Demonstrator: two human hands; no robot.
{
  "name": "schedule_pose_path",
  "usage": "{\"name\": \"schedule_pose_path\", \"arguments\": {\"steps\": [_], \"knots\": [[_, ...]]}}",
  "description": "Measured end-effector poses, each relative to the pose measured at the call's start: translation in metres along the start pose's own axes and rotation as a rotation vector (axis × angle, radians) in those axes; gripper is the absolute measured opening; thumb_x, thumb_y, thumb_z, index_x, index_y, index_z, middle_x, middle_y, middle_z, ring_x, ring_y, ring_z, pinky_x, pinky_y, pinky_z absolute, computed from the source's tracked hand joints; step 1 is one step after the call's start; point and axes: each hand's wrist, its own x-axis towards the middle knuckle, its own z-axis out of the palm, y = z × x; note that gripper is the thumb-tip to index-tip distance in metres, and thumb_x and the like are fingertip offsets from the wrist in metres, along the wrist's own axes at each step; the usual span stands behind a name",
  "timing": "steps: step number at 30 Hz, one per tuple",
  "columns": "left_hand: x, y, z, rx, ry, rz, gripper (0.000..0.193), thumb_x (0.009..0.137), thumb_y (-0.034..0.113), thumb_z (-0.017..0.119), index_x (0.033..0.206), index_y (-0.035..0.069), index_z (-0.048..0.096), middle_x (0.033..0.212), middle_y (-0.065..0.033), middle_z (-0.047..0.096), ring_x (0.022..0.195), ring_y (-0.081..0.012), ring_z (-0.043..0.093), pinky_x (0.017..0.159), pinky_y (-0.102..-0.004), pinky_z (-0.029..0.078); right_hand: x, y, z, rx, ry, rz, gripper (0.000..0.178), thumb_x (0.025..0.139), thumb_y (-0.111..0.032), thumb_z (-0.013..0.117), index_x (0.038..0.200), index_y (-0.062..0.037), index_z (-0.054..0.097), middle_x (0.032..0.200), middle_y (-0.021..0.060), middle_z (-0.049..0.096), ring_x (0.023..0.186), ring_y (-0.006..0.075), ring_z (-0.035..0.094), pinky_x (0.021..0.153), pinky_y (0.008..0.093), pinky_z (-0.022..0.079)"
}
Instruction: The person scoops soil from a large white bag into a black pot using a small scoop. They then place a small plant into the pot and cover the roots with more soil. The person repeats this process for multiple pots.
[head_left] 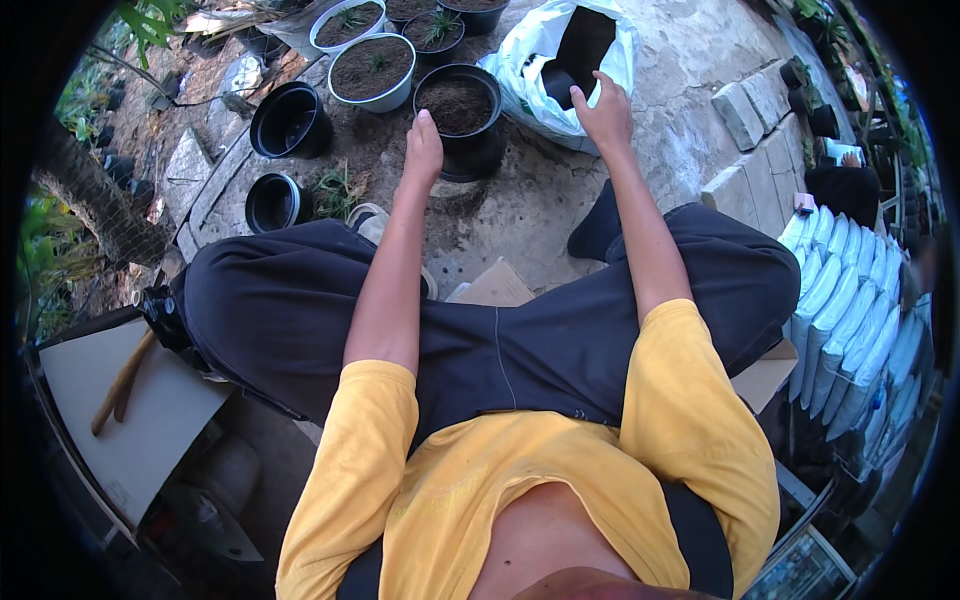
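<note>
A black plant pot [483,152], filled with dark soil, stands on the concrete in front of me. My left hand [424,152] rests against its left side, fingers straight and flat. Right of the pot is a pale plastic bag [520,62] of dark soil [588,42], its mouth spread wide. At the bag's near edge, my right hand [606,114] has thumb and fingers on a black cup-like scoop [558,86], which lies partly inside the bag. Some of those fingers are hidden.
White pots [372,98] and black pots hold soil and small plants at the back. Two black pots [290,122] stand to the left. Grey blocks [738,116] and stacked white filled bags [845,300] are at the right. A wooden-handled tool [125,382] lies on a board at left.
</note>
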Motion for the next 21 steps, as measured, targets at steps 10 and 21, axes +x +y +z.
{"name": "schedule_pose_path", "arguments": {"steps": [10,21], "knots": [[0.002,-0.002,0.001,-0.045,-0.031,-0.034,0.069,0.106,0.047,0.021,0.132,-0.009,0.052,0.128,-0.0356,0.056,0.125,-0.0509,0.048,0.108,-0.0505,0.035,-0.026,0.043,0.036,0.745,-0.126,0.783,0.042,0.088,-0.04,0.068,0.106,-0.0025,0.059,0.085,0.0076,0.059,0.072,0.0187,0.056,0.064,0.0343,0.048],[0.008,-0.013,0.001,-0.03,-0.032,-0.084,0.069,0.105,0.049,0.021,0.141,-0.004,0.046,0.139,-0.0356,0.048,0.133,-0.0502,0.04,0.112,-0.0509,0.031,-0.013,-0.029,-0.066,1.383,-0.115,0.765,0.017,0.094,-0.025,0.054,0.093,-0.0073,0.053,0.069,0.0022,0.048,0.052,0.0107,0.038,0.047,0.0281,0.029]]}}
